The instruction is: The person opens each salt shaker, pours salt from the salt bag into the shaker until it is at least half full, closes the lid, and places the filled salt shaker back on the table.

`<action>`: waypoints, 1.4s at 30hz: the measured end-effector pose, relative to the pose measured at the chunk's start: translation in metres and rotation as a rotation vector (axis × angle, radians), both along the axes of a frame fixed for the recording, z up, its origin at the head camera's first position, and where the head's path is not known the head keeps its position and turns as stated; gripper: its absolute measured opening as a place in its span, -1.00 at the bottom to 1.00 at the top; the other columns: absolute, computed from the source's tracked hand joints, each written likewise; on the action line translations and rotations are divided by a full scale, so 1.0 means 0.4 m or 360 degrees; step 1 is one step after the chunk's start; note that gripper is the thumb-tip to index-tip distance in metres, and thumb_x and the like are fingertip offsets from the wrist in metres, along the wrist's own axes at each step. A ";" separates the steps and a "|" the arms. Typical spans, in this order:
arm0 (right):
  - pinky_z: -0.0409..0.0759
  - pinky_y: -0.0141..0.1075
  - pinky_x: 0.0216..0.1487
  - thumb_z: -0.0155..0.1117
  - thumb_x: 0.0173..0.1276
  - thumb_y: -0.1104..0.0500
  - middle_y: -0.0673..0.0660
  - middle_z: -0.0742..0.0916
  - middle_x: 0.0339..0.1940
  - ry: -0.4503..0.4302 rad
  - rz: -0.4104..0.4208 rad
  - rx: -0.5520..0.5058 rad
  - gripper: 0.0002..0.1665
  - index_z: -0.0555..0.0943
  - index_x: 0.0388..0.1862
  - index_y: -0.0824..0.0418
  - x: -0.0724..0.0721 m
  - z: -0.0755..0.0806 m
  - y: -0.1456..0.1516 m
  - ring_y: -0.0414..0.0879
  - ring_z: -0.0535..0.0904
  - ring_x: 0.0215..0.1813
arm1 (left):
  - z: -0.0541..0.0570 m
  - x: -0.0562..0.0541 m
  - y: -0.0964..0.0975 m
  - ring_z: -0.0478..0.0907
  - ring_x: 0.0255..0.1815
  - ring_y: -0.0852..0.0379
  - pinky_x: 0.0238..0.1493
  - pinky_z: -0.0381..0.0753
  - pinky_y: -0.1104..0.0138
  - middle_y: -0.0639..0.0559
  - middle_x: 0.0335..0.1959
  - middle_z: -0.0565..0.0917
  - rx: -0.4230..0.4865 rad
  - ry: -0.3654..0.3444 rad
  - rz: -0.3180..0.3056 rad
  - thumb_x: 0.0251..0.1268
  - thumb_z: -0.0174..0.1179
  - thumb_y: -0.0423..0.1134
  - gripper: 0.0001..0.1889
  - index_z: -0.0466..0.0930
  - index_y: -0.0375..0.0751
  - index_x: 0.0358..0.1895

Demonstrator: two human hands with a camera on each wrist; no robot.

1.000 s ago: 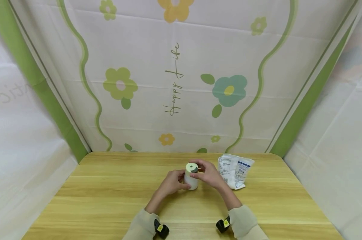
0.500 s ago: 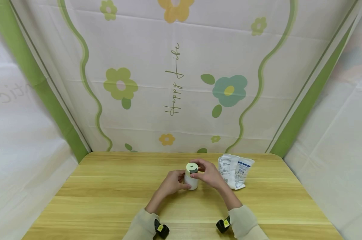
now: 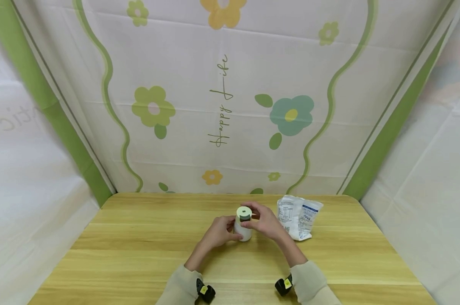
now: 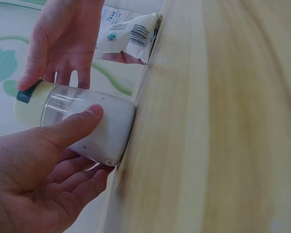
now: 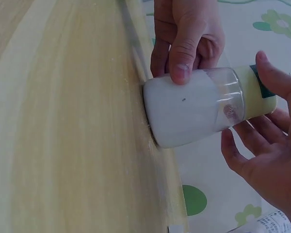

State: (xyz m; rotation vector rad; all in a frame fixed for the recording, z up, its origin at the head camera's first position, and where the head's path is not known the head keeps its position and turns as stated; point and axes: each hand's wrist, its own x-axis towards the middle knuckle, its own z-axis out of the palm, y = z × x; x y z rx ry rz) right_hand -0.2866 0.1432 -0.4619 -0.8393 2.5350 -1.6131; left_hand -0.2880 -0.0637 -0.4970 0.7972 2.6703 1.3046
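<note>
A clear seasoning jar point(image 3: 245, 234) filled partway with white powder or fine grains stands upright on the wooden table. Its pale cream lid point(image 3: 244, 210) carries a dark green piece point(image 5: 265, 83) on its side and a small dark square on top. My left hand point(image 3: 217, 232) grips the jar's body low down, thumb on the near side, its other fingers around the back. My right hand point(image 3: 267, 221) holds the lid, with the thumb point(image 4: 31, 80) by the green piece and the remaining fingers on the lid's far side.
A crumpled white printed packet point(image 3: 299, 218) lies on the table point(image 3: 138, 254) just right of the right hand. Behind the table's far edge hangs a flowered white cloth point(image 3: 191, 106), and pale cloth sides flank the table left and right.
The lid has turned a little under my right hand: its green piece has swung from the right side toward the front. The jar's body and my left hand have stayed in place.
</note>
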 end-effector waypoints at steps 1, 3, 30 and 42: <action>0.59 0.04 0.25 0.46 0.28 0.13 0.25 0.65 0.22 -0.0004 0.0009 -0.0006 -0.34 0.49 0.33 0.21 -0.001 -0.001 0.000 0.17 0.61 0.24 | 0.000 0.000 0.000 0.38 -0.41 0.24 -0.39 0.37 0.50 0.11 -0.32 0.65 0.0000 0.0000 0.0001 0.10 0.50 -0.19 -0.55 0.66 -0.20 0.08; 0.58 0.06 0.26 0.45 0.29 0.14 0.26 0.65 0.23 0.0021 0.0023 0.0004 -0.35 0.49 0.33 0.22 -0.001 -0.001 0.001 0.18 0.61 0.24 | -0.001 -0.001 0.000 0.40 -0.40 0.23 -0.38 0.39 0.50 0.12 -0.30 0.66 0.0002 -0.0002 0.0004 0.10 0.50 -0.20 -0.55 0.66 -0.20 0.08; 0.64 -0.04 0.20 0.53 0.16 0.21 0.19 0.73 0.10 0.0156 -0.0123 0.0055 -0.40 0.58 0.20 0.19 0.002 -0.010 -0.018 0.12 0.67 0.18 | -0.003 -0.003 0.002 0.52 -0.32 0.26 -0.24 0.55 0.46 -0.07 -0.14 0.78 0.0056 0.0001 -0.0007 0.10 0.49 -0.28 -0.66 0.70 -0.20 -0.03; 0.63 -0.01 0.21 0.52 0.15 0.22 0.19 0.71 0.13 0.0140 -0.0188 0.0053 -0.39 0.55 0.21 0.19 0.012 -0.015 -0.019 0.14 0.64 0.21 | -0.006 0.000 0.007 0.71 -0.08 0.11 -0.06 0.72 0.31 -0.09 -0.05 0.77 0.0041 0.0030 0.0014 0.09 0.49 -0.27 -0.59 0.69 -0.27 0.04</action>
